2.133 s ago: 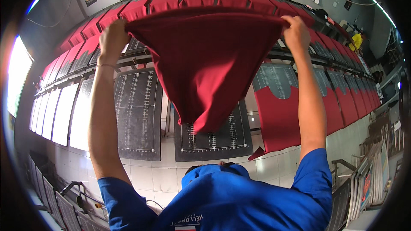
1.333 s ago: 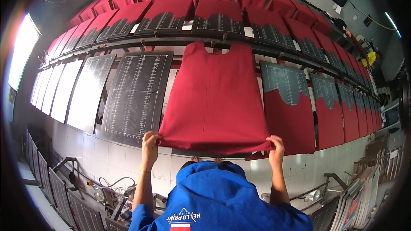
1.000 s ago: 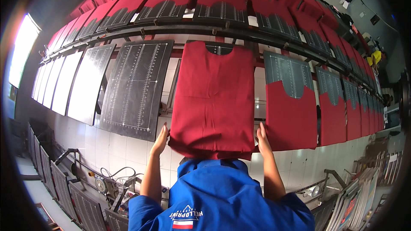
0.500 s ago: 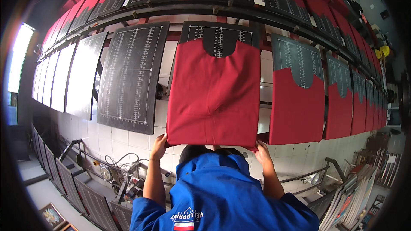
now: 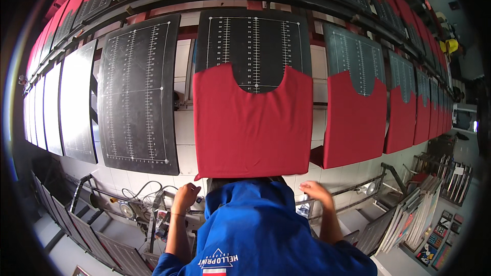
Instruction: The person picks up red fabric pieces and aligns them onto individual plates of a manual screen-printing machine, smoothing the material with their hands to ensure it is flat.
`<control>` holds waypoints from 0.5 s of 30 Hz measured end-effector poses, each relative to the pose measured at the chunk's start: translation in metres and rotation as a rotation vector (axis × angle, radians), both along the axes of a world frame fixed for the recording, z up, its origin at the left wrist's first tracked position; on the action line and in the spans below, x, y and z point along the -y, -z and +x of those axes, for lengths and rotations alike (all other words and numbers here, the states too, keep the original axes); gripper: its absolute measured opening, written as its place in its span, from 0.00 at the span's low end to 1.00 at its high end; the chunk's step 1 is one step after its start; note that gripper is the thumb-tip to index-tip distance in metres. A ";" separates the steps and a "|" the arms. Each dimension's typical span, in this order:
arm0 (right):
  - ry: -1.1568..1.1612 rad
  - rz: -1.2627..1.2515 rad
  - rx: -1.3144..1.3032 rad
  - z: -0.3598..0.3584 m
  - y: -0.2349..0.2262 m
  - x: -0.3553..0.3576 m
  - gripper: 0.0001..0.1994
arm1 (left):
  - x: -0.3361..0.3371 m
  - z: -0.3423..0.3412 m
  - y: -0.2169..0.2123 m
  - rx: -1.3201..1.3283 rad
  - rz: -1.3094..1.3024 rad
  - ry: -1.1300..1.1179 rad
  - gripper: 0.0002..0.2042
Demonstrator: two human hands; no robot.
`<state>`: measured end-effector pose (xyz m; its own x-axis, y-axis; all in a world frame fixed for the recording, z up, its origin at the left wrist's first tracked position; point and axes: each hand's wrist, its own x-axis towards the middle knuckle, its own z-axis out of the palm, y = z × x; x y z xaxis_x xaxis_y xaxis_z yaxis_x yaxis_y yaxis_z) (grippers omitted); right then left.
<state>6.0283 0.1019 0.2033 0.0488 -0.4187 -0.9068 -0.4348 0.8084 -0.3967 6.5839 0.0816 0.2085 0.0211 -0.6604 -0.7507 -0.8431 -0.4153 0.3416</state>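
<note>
A dark red garment piece (image 5: 253,133) with a curved neckline lies over the lower part of a black printing board (image 5: 240,36) marked with white scales. Its surface is fairly smooth, and its lower edge hangs at the board's end nearest me. Just below the garment's left corner is my left hand (image 5: 187,195), its fingers curled in, apart from the cloth and holding nothing visible. My right hand (image 5: 316,192) hovers below the right corner, empty, with its fingers loosely extended inward.
To the left stands a bare black board (image 5: 138,92), with several shiny boards (image 5: 79,102) beyond. Boards with red garments (image 5: 355,117) continue on the right. A dark rail (image 5: 220,0) runs behind. Below right, flat frames (image 5: 409,214) lean together; cables and a machine (image 5: 130,209) sit lower left.
Both hands have let go of the garment's lower corners and drawn back toward me. The garment has slid nearer, baring more of the board, and its wrinkles have flattened.
</note>
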 end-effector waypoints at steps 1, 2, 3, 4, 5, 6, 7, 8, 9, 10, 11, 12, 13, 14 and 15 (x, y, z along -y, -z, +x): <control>-0.079 0.092 0.116 0.006 -0.026 0.047 0.15 | 0.042 -0.010 -0.039 -0.118 0.171 0.029 0.18; -0.081 -0.006 0.336 0.010 -0.048 0.090 0.14 | 0.080 -0.020 -0.057 -0.296 0.148 0.069 0.17; -0.154 -0.230 0.403 0.025 -0.067 0.142 0.14 | 0.113 -0.024 -0.056 -0.261 -0.172 0.318 0.14; -0.199 -0.533 0.274 0.046 -0.071 0.187 0.16 | 0.152 -0.040 -0.052 -0.242 -0.339 0.249 0.12; -0.257 -0.849 0.035 0.067 -0.075 0.232 0.20 | 0.197 -0.059 -0.045 -0.215 -0.581 0.156 0.16; -0.270 -1.097 -0.258 0.087 -0.078 0.276 0.25 | 0.240 -0.082 -0.040 -0.057 -1.032 0.270 0.22; -0.390 -1.338 -0.437 0.086 -0.053 0.311 0.27 | 0.283 -0.100 -0.033 -0.024 -1.020 0.215 0.28; -0.389 -1.435 -0.511 0.089 -0.044 0.342 0.25 | 0.315 -0.113 -0.032 0.063 -1.027 0.183 0.30; -0.390 -1.535 -0.581 0.092 -0.037 0.363 0.24 | 0.338 -0.121 -0.024 0.109 -1.054 0.181 0.27; -0.434 -1.435 -0.585 0.090 -0.033 0.375 0.20 | 0.355 -0.124 -0.015 0.157 -1.078 0.177 0.24; -0.473 -1.332 -0.591 0.085 -0.031 0.383 0.17 | 0.366 -0.121 -0.012 0.114 -1.055 0.220 0.20; -0.516 -1.226 -0.595 0.082 -0.030 0.388 0.13 | 0.374 -0.117 -0.011 0.069 -1.029 0.259 0.16; -0.508 -1.309 -0.547 0.081 -0.027 0.390 0.10 | 0.380 -0.114 -0.009 0.026 -1.003 0.296 0.13; -0.499 -1.392 -0.497 0.081 -0.025 0.393 0.07 | 0.383 -0.113 -0.008 0.000 -1.095 0.275 0.05; -0.487 -1.471 -0.449 0.080 -0.022 0.394 0.05 | 0.386 -0.111 -0.006 -0.062 -1.039 0.232 0.04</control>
<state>6.1081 -0.2922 0.2253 0.2857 -0.9197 0.2694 -0.8123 -0.3815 -0.4411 6.4728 -0.3041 0.2145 -0.2060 -0.9604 0.1876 -0.8332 0.2727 0.4811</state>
